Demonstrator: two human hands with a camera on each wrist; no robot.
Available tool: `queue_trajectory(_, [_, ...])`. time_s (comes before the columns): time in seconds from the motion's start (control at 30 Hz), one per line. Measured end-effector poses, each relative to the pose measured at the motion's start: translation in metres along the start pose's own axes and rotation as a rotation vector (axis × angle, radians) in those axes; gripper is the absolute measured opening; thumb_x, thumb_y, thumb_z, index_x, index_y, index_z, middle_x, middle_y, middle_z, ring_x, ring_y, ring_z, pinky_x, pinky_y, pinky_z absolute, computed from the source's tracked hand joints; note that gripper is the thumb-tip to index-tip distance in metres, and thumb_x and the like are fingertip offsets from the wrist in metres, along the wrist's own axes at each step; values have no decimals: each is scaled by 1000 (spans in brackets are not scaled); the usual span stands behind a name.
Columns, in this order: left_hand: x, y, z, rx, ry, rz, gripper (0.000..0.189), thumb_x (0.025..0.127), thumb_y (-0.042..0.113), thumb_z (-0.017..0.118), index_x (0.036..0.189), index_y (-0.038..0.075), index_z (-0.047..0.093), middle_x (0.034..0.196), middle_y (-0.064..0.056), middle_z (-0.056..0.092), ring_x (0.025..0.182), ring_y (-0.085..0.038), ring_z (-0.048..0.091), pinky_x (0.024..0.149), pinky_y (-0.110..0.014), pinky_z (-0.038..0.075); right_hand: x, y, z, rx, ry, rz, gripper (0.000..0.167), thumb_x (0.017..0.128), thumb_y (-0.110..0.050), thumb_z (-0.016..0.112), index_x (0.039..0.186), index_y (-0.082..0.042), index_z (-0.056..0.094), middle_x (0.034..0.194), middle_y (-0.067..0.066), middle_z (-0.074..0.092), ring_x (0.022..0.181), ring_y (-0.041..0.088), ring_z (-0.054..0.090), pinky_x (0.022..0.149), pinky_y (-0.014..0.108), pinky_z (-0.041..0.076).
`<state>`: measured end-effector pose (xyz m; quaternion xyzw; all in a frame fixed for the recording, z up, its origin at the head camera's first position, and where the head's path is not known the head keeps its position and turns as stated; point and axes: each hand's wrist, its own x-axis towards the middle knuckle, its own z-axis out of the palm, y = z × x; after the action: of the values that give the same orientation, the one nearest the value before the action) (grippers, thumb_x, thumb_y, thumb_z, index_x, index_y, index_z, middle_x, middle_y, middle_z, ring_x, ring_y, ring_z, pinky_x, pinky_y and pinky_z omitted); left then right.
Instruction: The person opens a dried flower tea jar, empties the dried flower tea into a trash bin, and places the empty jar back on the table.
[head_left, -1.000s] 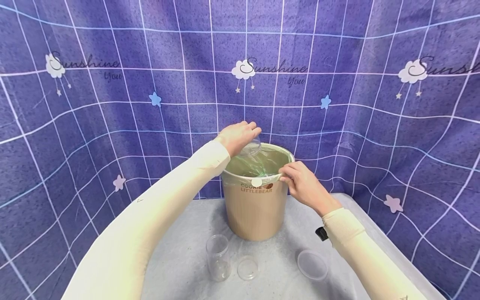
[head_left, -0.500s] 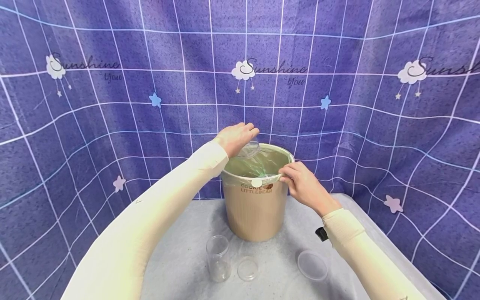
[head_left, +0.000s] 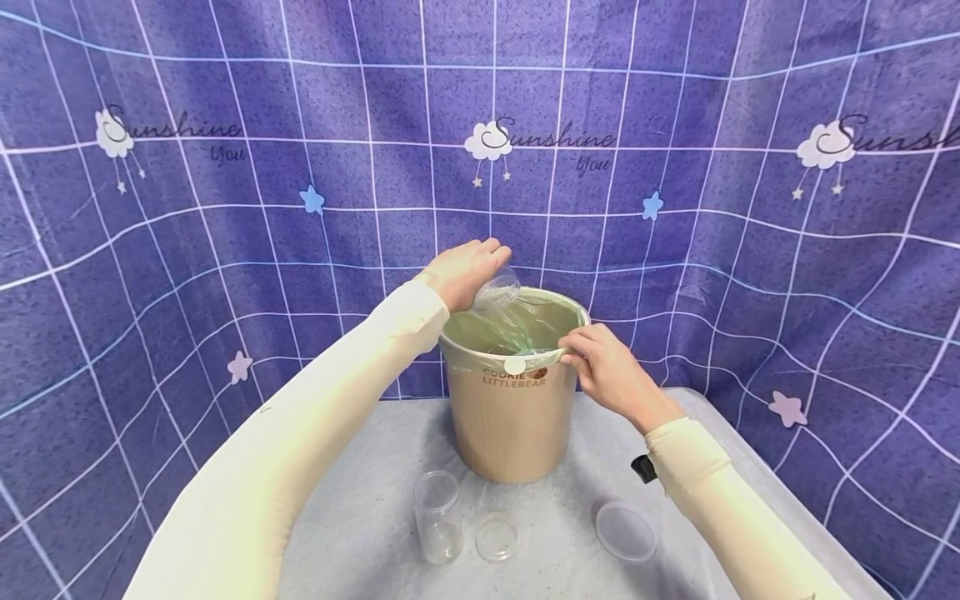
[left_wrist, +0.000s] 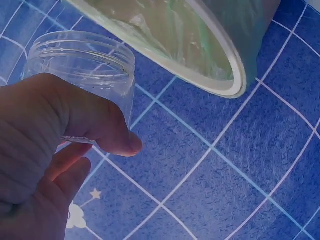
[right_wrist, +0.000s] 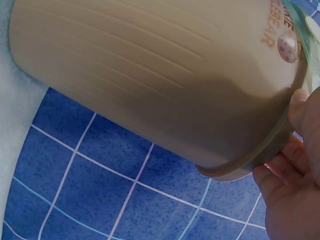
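Note:
In the head view my left hand (head_left: 467, 271) grips a clear plastic jar (head_left: 498, 290), tilted over the back left of a beige trash bin (head_left: 510, 425). The left wrist view shows the jar's threaded mouth (left_wrist: 82, 55) beside the bin's white rim (left_wrist: 239, 80), with my thumb laid across its side. A thin greenish bag (head_left: 504, 329) lines the bin. My right hand (head_left: 606, 368) pinches the bin's front right rim, thumb on one side and fingers curled against the other in the right wrist view.
On the grey tabletop (head_left: 360, 492), in front of the bin, a tall clear container (head_left: 437, 521) stands at left. A round clear lid (head_left: 497, 537) lies beside it and an oval translucent lid (head_left: 626, 531) at right. A purple gridded curtain (head_left: 420, 167) hangs behind.
My left hand has shifted slightly left, and the jar in it has changed its tilt, so more of it shows. My right hand stays on the rim.

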<state>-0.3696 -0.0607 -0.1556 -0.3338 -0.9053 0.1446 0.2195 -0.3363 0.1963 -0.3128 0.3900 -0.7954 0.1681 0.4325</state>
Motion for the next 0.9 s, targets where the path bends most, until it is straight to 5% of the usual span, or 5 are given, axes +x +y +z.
queue_trajectory(0.9, [-6, -10, -4, -37, 37, -21, 72, 71, -12, 77, 135, 0, 47, 127, -16, 54, 117, -35, 59, 107, -41, 47, 1, -2, 1, 9, -4, 2, 8, 90, -4, 75, 97, -4, 71, 98, 10, 71, 98, 33, 63, 92, 47, 51])
